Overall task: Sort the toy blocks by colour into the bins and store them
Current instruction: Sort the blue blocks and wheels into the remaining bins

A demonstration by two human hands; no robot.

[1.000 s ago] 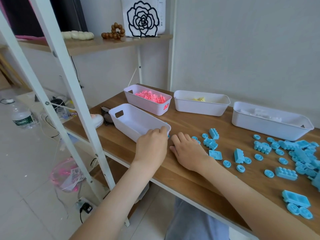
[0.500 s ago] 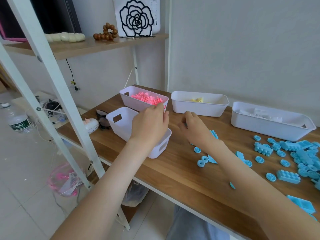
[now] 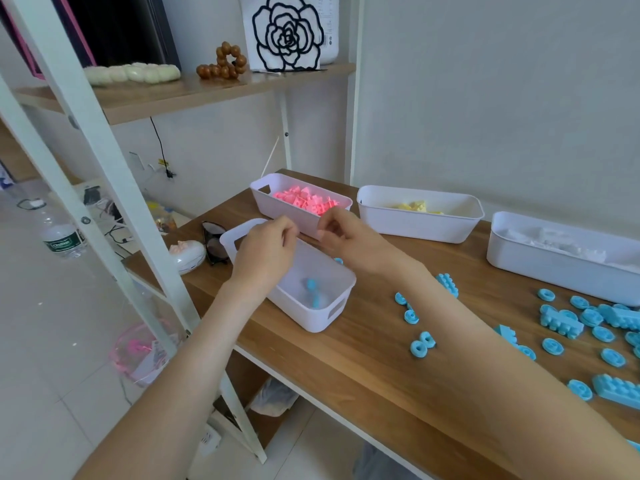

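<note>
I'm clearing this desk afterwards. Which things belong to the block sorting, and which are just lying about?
Job: near bin with blue pieces, pink-block bin, yellow-block bin, white-block bin, loose blue blocks.
Lying about: sunglasses, water bottle, wooden beads, rose ornament.

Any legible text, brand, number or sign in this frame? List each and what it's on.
Nothing here can be read with certainty.
Water bottle label: white lettering on a green band, too blurred to read.
White container behind the rose cut-out: fine print, too small to read.
Yellow tag: unreadable.
</note>
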